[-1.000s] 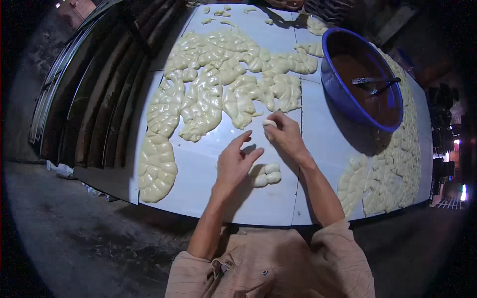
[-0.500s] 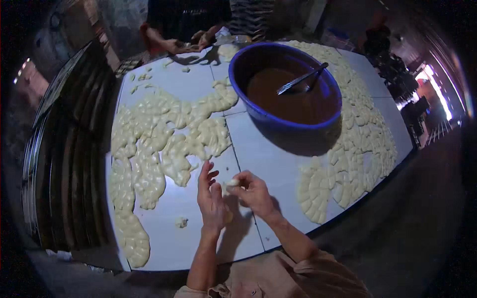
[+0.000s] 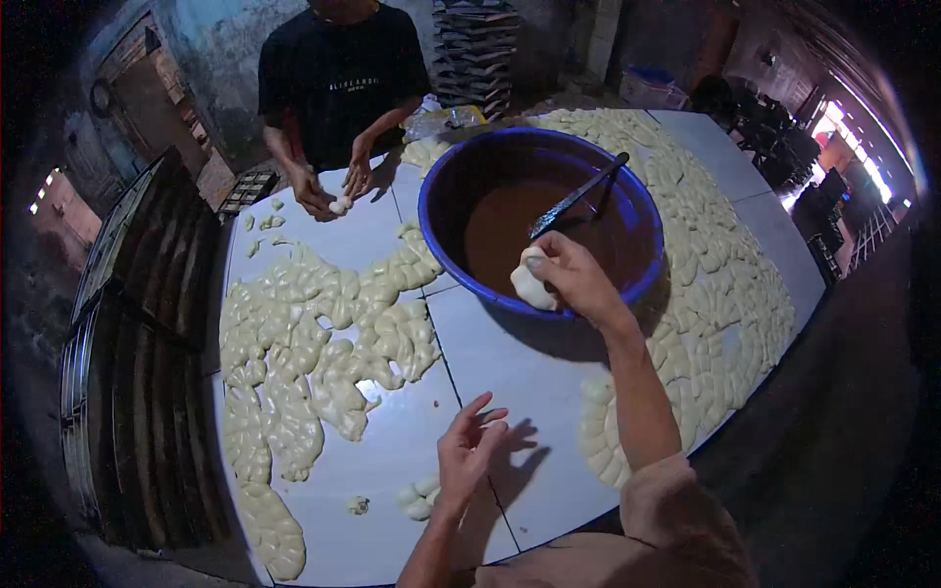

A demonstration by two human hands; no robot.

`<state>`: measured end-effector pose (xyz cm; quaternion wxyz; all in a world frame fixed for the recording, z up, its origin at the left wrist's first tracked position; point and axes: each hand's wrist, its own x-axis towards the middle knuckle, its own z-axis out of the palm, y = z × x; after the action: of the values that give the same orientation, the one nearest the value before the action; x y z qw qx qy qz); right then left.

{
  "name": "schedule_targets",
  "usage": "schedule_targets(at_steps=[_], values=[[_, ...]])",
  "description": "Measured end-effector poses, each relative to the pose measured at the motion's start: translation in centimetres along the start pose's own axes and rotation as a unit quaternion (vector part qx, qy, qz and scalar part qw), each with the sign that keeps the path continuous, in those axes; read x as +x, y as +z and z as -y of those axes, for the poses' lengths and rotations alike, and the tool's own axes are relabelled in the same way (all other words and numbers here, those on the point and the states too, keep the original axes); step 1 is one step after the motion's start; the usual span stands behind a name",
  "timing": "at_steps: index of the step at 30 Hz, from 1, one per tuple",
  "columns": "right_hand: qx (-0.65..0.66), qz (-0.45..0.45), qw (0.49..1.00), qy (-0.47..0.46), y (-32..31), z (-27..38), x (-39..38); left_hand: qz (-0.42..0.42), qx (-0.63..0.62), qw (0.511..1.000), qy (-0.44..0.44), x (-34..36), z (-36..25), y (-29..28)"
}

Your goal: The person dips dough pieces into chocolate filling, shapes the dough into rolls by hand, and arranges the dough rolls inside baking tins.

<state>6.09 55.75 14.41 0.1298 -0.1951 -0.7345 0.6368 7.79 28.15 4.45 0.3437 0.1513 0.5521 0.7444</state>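
Observation:
My right hand [image 3: 570, 281] is out over the near rim of a big blue tub [image 3: 549, 306], closed on a pale, soft piece of dough [image 3: 530, 284] that hangs from the fingers. Inside the tub is a brown mass [image 3: 495, 230], and a dark-handled metal tool [image 3: 573, 203] leans across it. Above the white tabletop, my left hand [image 3: 470, 451] has its fingers apart and holds nothing. Several small dough lumps [image 3: 417, 498] lie beside its wrist, with a crumpled scrap [image 3: 358, 505] further left.
Flattened dough pieces cover the table's left [image 3: 294, 323] and right [image 3: 720, 265] sides. Across the table, a co-worker's hands [image 3: 338, 191] handle a small dough piece. Stacked dark trays [image 3: 137, 392] stand along the left edge; another stack [image 3: 475, 59] rises at the back.
My right hand has moved away from my left hand, forward and right to the tub, with the dough. Small lumps now show by my left wrist. The view has tilted up.

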Motion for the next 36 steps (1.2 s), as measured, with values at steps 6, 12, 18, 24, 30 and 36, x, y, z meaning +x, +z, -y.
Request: schedule_targets(at_steps=[6,12,18,24,30,36], values=[[-0.480,0.171,0.860,-0.025,-4.2,-6.5,6.8,-0.074,0.096,0.991,-0.049,0.3,-1.3,-1.4],[-0.326,0.218,0.920,0.020,-2.9,-2.5,5.3,-0.024,0.088,0.993,-0.077,0.2,-1.3,-0.8],[0.179,0.141,0.972,0.047,0.7,0.9,0.0,0.011,0.067,0.996,-0.062,2.6,-2.5,1.5],[0.310,0.104,0.944,0.046,7.2,-3.1,-5.5,-0.006,-0.202,0.978,-0.049,3.1,-3.5,3.1],[0.194,0.093,0.974,-0.069,10.9,-7.4,-9.8,-0.129,-0.135,0.981,-0.048,0.3,-3.4,-3.2],[-0.157,-0.034,0.966,-0.201,18.3,-7.3,-13.5,-0.184,-0.116,0.976,-0.008,-2.6,-3.7,-5.1]])
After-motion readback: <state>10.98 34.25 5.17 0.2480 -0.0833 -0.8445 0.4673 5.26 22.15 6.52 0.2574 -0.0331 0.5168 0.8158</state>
